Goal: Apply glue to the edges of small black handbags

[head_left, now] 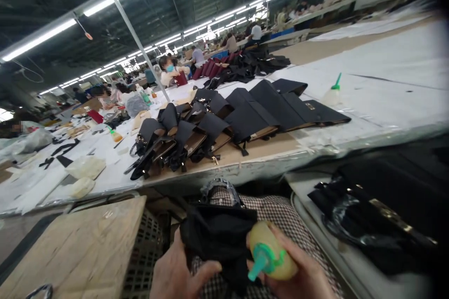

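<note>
A black handbag (217, 231) with a wrapped handle (219, 184) rests on my lap, on checked cloth (277, 208). My left hand (178, 268) grips the bag's left side, its thumb in front and the other fingers partly hidden behind the fabric. In my right hand (303, 264) is a squeeze bottle (285, 266) of yellowish liquid, with its green nozzle (258, 264) tilted down towards me. The bottle is in front of the bag's right edge; whether the right fingers also touch the bag is hidden.
Several black bag pieces (250, 114) lie overlapped along the table's edge (224, 175). Another squeeze bottle (333, 93) stands behind them. A wooden board (77, 243) is at my left, and a black bag with gold hardware (379, 215) at my right. People work further back.
</note>
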Motion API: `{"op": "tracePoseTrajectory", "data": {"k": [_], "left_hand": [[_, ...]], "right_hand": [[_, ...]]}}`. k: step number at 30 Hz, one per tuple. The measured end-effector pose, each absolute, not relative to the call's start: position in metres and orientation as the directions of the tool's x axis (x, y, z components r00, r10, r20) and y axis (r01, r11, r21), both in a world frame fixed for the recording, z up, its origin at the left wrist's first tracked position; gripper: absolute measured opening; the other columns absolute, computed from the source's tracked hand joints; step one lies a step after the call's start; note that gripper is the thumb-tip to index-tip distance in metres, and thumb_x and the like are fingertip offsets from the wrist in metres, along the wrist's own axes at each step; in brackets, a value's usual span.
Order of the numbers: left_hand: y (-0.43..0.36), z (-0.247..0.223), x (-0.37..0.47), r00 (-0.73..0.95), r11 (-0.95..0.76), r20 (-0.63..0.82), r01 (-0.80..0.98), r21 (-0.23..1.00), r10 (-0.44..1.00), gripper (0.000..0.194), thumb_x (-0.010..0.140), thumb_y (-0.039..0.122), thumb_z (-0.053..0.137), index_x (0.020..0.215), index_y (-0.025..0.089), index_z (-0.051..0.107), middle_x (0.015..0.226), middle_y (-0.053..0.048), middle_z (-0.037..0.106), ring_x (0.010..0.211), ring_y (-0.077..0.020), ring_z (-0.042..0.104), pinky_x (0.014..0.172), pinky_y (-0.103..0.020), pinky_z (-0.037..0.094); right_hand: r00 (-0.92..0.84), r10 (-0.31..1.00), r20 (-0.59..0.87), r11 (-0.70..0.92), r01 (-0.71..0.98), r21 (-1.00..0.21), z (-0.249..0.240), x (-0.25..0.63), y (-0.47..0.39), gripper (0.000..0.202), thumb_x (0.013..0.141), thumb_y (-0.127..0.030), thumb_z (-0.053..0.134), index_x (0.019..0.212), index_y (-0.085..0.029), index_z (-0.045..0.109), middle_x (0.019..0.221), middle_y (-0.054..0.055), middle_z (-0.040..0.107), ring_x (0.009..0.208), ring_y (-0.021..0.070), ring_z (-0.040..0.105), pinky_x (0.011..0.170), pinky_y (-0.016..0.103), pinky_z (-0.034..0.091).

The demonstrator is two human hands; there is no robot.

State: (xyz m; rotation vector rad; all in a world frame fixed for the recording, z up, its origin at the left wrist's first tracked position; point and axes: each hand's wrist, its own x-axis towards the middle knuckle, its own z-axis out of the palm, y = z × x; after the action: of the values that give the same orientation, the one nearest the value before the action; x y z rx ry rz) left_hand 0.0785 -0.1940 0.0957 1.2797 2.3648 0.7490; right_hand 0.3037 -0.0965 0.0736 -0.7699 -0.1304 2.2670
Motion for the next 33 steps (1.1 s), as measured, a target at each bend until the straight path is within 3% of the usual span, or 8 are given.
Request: {"op": "tracePoseTrajectory", "data": {"k": [4, 7, 10, 13, 18, 21, 25, 33], "left_hand": [[-0.207, 0.097, 0.059, -0.321, 0.204, 0.257, 0.895, 0.396, 0.912, 0.091, 0.069, 0.064, 0.085, 0.140, 0.021, 0.048, 0.103, -0.013, 0.072, 0.093, -0.0378, 0.070, 0.080, -0.046, 0.057], [-0.198, 0.111, 0.053, 0.040, -0.097, 0.551, 0.992, 0.075, 0.834, 0.068, 0.084, 0.039, 0.081, 0.143, 0.028, 0.050, 0.117, -0.012, 0.061, 0.118, -0.0371, 0.059, 0.102, -0.052, 0.049], [-0.170, 0.127, 0.055, 0.322, -0.324, 0.503, 0.942, -0.086, 0.802, 0.056, 0.091, 0.020, 0.069, 0.144, 0.028, 0.051, 0.139, -0.013, 0.055, 0.141, -0.0354, 0.042, 0.120, -0.056, 0.031], [-0.134, 0.135, 0.057, 0.461, -0.476, 0.211, 0.879, 0.026, 0.862, 0.058, 0.091, 0.023, 0.062, 0.146, 0.018, 0.047, 0.150, -0.016, 0.054, 0.144, -0.0334, 0.042, 0.123, -0.054, 0.023], [-0.093, 0.129, 0.054, 0.505, -0.443, -0.097, 0.821, 0.360, 0.857, 0.046, 0.084, 0.030, 0.073, 0.129, 0.025, 0.061, 0.134, -0.007, 0.065, 0.122, -0.0290, 0.058, 0.108, -0.048, 0.043], [-0.088, 0.122, 0.050, 0.524, -0.427, -0.100, 0.778, 0.462, 0.846, 0.025, 0.085, 0.016, 0.070, 0.108, 0.024, 0.068, 0.120, -0.002, 0.069, 0.112, -0.0235, 0.059, 0.097, -0.038, 0.048], [-0.095, 0.111, 0.040, 0.512, -0.461, 0.054, 0.716, 0.525, 0.857, 0.025, 0.089, 0.001, 0.055, 0.100, 0.020, 0.068, 0.110, -0.003, 0.072, 0.104, -0.0210, 0.060, 0.094, -0.035, 0.047], [-0.114, 0.092, 0.030, 0.286, -0.331, 0.168, 0.770, 0.545, 0.943, 0.039, 0.083, -0.002, 0.044, 0.109, 0.020, 0.063, 0.105, -0.008, 0.072, 0.097, -0.0230, 0.065, 0.087, -0.035, 0.052]], "right_hand": [[-0.560, 0.659, -0.502, -0.745, -0.580, -0.331, 0.086, 0.300, -0.086, 0.033, 0.079, -0.041, 0.087, 0.103, -0.021, 0.078, 0.095, 0.003, 0.079, 0.080, 0.0197, 0.069, 0.071, 0.028, 0.054], [-0.563, 0.648, -0.513, -0.758, -0.542, -0.364, 0.088, 0.299, -0.081, 0.035, 0.081, -0.044, 0.085, 0.106, -0.021, 0.077, 0.101, 0.004, 0.079, 0.086, 0.0209, 0.069, 0.075, 0.030, 0.054], [-0.599, 0.629, -0.496, -0.778, -0.487, -0.397, 0.089, 0.296, -0.079, 0.036, 0.083, -0.048, 0.082, 0.106, -0.021, 0.077, 0.102, 0.006, 0.078, 0.093, 0.0242, 0.069, 0.084, 0.035, 0.054], [-0.640, 0.610, -0.467, -0.789, -0.442, -0.426, 0.093, 0.290, -0.079, 0.033, 0.083, -0.049, 0.080, 0.098, -0.019, 0.078, 0.099, 0.008, 0.077, 0.098, 0.0288, 0.069, 0.097, 0.044, 0.050], [-0.623, 0.654, -0.430, -0.743, -0.422, -0.519, 0.095, 0.285, -0.083, 0.029, 0.082, -0.046, 0.081, 0.088, -0.018, 0.077, 0.095, 0.009, 0.075, 0.099, 0.0299, 0.068, 0.102, 0.044, 0.048], [-0.601, 0.682, -0.417, -0.719, -0.444, -0.535, 0.089, 0.288, -0.085, 0.034, 0.083, -0.048, 0.079, 0.095, -0.016, 0.079, 0.094, 0.010, 0.075, 0.094, 0.0282, 0.069, 0.095, 0.041, 0.053], [-0.631, 0.659, -0.410, -0.746, -0.478, -0.464, 0.075, 0.299, -0.083, 0.040, 0.085, -0.052, 0.075, 0.104, -0.017, 0.080, 0.104, 0.011, 0.076, 0.090, 0.0278, 0.071, 0.090, 0.042, 0.056], [-0.631, 0.654, -0.418, -0.753, -0.594, -0.283, 0.063, 0.319, -0.069, 0.048, 0.097, -0.049, 0.061, 0.114, -0.007, 0.077, 0.137, 0.024, 0.064, 0.130, 0.0376, 0.059, 0.081, 0.033, 0.058]]}}
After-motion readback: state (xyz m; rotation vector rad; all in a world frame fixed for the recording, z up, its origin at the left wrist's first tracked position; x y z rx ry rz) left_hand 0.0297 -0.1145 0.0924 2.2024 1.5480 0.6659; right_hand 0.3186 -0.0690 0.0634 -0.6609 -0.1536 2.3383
